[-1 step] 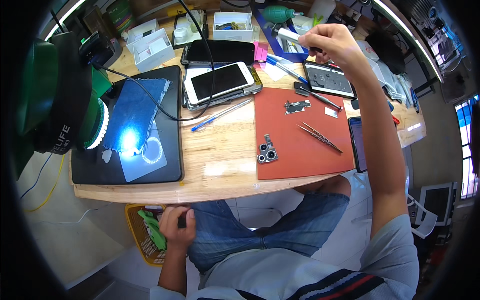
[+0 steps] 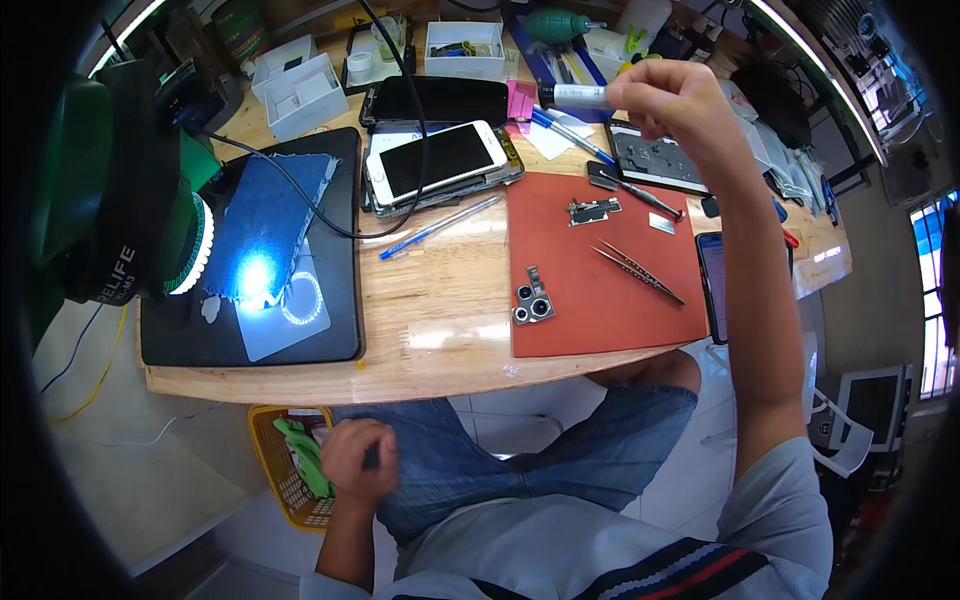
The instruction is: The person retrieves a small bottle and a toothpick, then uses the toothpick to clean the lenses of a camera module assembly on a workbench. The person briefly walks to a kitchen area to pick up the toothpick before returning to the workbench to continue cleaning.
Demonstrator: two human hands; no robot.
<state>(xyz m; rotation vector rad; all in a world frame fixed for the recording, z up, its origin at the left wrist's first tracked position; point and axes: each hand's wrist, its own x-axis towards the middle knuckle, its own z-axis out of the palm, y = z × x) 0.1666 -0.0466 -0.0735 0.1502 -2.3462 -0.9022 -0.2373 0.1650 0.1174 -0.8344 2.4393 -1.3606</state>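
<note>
My right hand [image 2: 672, 100] is raised over the far side of the wooden bench [image 2: 440, 350]. It grips a small white tube with a black end [image 2: 574, 96], held level and pointing left. Below it lies a red-brown work mat [image 2: 600, 320] with a triple camera module [image 2: 533, 300], tweezers [image 2: 640, 272], a small flex part [image 2: 592, 210] and a screwdriver [image 2: 632, 192]. My left hand [image 2: 358, 462] is curled into a fist below the bench edge, over my lap. Something small and dark may sit between its fingers; I cannot make it out.
A white phone [image 2: 440, 160] lies on other devices left of the mat, a blue pen [image 2: 440, 225] beside it. A green microscope with a lit ring light [image 2: 120, 210] stands over a black pad with blue cloth [image 2: 265, 220]. A yellow basket [image 2: 280, 480] sits on the floor.
My right hand with the tube has come slightly lower. The left hand stays where it was.
</note>
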